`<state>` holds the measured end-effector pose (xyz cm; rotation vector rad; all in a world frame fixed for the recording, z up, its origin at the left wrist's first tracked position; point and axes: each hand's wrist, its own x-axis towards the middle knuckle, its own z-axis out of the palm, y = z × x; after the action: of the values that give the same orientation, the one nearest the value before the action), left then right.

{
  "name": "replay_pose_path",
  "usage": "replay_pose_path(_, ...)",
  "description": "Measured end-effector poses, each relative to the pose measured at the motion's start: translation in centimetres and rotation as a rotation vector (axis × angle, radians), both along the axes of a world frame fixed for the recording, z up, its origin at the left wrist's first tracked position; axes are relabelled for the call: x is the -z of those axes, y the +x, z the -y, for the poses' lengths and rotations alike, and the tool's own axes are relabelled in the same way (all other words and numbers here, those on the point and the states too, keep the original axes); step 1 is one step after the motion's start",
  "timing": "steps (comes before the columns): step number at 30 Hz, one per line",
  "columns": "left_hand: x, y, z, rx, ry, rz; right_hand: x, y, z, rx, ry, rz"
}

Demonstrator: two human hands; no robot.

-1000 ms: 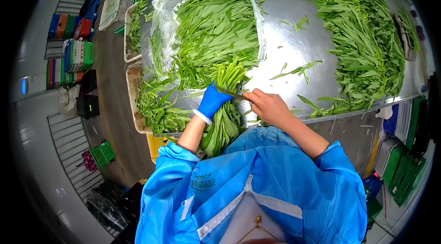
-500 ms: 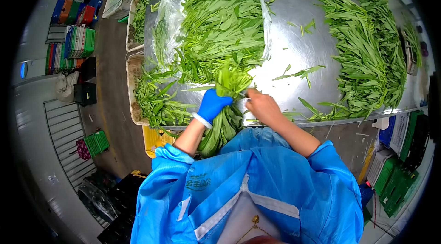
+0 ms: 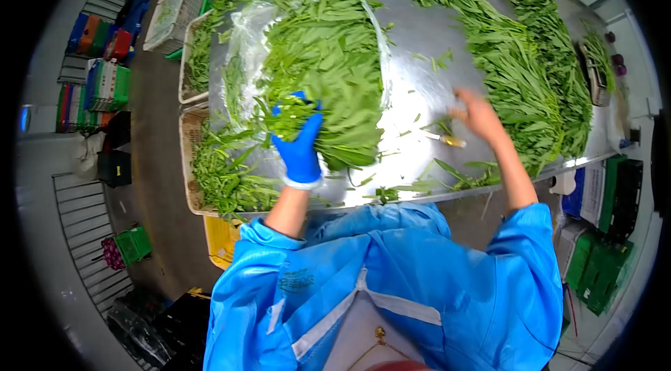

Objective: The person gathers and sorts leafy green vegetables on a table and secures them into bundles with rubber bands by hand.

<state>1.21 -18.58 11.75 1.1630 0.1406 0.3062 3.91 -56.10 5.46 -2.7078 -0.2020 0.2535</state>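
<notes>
1. The blue-gloved left hand grips leafy greens by the stems.
2. The bare right hand, blurred, is near a yellow-handled knife on the metal table.

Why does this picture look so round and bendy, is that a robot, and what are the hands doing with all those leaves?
There's no robot here, just a person. The camera sits on their head and looks forward and down, so you see the hands and blue jacket from above. The view is very wide, so straight things look curved.

The left hand, in a blue glove, holds a bunch of leafy greens. The right hand is bare and blurry, and looks empty. Near it lies a yellow-handled tool, perhaps a knife.

On the shiny metal table are a big pile of greens with clear plastic beside it, and long rows of greens on the right.
</notes>
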Motion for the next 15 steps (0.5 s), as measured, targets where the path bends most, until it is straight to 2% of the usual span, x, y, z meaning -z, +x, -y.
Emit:
replay_pose_path(2,0.2,-2.4,3.5,0.098,-0.134,-0.035,-4.6,3.1,-1.2,0.081,0.468,0.139)
replay_pose_path(4,0.1,-4.3,5.9,0.172,-0.377,-0.093,-7.1,3.9,-4.0,0.118,0.744,0.089)
replay_pose_path(6,0.1,-5.6,6.5,0.212,-0.511,-0.234,-3.2,2.9,-6.6,-0.133,0.815,-0.123)
replay_pose_path(10,1.3,-5.2,4.1,0.224,-0.422,-0.206,-1.9,-5.6,-10.4,0.255,1.048,-1.338)
replay_pose_path(12,1.5,-5.3,2.5,0.178,-0.369,-0.305,-0.8,-8.0,-9.8,0.321,1.279,-1.537)
replay_pose_path(15,1.5,-5.5,1.8,0.063,-0.385,-0.31,-1.8,-9.2,-8.5,-0.106,1.251,-1.114)
